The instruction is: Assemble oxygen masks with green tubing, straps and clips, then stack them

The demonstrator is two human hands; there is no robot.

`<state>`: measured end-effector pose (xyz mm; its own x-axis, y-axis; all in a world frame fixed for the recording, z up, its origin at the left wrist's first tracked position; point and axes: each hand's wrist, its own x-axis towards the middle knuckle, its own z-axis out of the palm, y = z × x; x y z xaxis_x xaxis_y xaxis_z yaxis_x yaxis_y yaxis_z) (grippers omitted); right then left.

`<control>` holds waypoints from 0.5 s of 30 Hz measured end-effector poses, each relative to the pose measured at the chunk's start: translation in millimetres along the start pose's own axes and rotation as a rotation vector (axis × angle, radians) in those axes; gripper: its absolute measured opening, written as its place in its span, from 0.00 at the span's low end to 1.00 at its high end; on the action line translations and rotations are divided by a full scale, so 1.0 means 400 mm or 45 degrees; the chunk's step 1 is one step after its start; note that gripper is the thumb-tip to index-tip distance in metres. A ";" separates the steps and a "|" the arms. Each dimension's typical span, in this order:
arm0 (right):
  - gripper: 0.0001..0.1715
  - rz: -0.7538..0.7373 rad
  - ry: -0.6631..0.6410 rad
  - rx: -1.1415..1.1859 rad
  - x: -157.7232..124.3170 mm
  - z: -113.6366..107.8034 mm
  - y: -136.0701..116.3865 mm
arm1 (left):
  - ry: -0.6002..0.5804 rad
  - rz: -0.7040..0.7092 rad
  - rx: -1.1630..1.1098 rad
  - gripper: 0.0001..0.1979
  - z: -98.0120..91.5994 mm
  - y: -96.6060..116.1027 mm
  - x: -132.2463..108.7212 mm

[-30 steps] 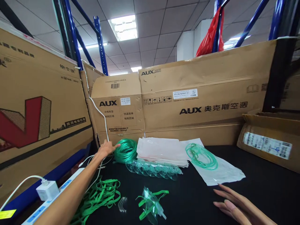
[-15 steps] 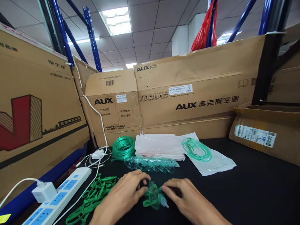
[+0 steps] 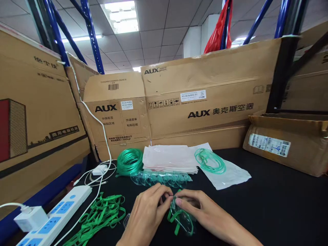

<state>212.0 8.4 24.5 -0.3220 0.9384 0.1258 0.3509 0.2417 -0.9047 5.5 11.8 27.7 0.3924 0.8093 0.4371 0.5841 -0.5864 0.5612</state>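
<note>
A clear green oxygen mask [image 3: 188, 222] with a green elastic strap [image 3: 175, 216] is between my hands over the black tabletop. My left hand [image 3: 152, 206] pinches at the mask's upper left edge, thumb and fingertips together. Closed around its upper right side is my right hand [image 3: 198, 205], fingers curled over the top. The exact grip points are partly hidden by the fingers. Left of my left hand lies a tangled heap of green elastic straps [image 3: 102, 213]. Beyond my hands, a row of nested clear masks [image 3: 161, 179] lies on the table.
Behind the masks are a coil of green tubing [image 3: 130, 162] and a stack of white bags [image 3: 166, 158]. Thinner looped tubing [image 3: 221, 167] rests on a white bag [image 3: 233, 177]. A power strip [image 3: 60, 213] with white cable runs along the left. Cardboard [image 3: 217, 92] walls the back.
The mask has turned, so its strap now hangs toward me and its pale connector no longer shows. My hands have come closer together. The camera view has swung slightly right.
</note>
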 end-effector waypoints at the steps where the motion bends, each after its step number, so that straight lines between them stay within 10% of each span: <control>1: 0.29 0.006 -0.031 0.090 0.004 0.000 0.005 | 0.035 -0.002 -0.033 0.06 0.005 -0.002 -0.001; 8: 0.31 -0.029 0.157 0.319 0.020 0.007 0.004 | 0.038 -0.202 -0.325 0.08 0.033 0.001 -0.002; 15: 0.39 0.045 0.093 0.287 0.001 -0.009 -0.016 | 0.011 -0.029 -0.360 0.08 0.030 0.000 -0.002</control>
<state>212.9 8.1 31.8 -0.2453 0.9627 0.1145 0.1529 0.1550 -0.9760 13.8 11.9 18.8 0.3750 0.8227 0.4273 0.3709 -0.5556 0.7442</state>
